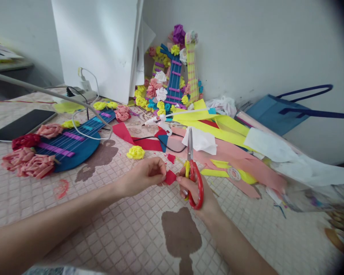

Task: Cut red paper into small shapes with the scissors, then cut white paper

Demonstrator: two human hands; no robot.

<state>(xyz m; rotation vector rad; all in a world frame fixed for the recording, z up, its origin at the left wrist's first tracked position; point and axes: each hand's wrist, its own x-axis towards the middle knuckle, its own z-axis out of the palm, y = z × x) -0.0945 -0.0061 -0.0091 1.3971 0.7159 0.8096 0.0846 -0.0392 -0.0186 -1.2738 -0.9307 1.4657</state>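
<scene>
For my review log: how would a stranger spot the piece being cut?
Start at the red-handled scissors in the right hand, mid-table. Just left, the left hand pinches a small red paper scrap. Other red pieces lie flat on the table; this one is held up.

No legible text, label, brand, number or sign anywhere: none on the scissors (193,173), the glue gun (159,123) beyond them, or the blue bag (275,112).

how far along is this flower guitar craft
Done: a blue guitar lies decorated with paper roses, and more stand by the wall. In hand: the left hand pinches a small red piece; the right hand holds red scissors. Left: uncut paper strips and a glue gun lie behind.
</scene>
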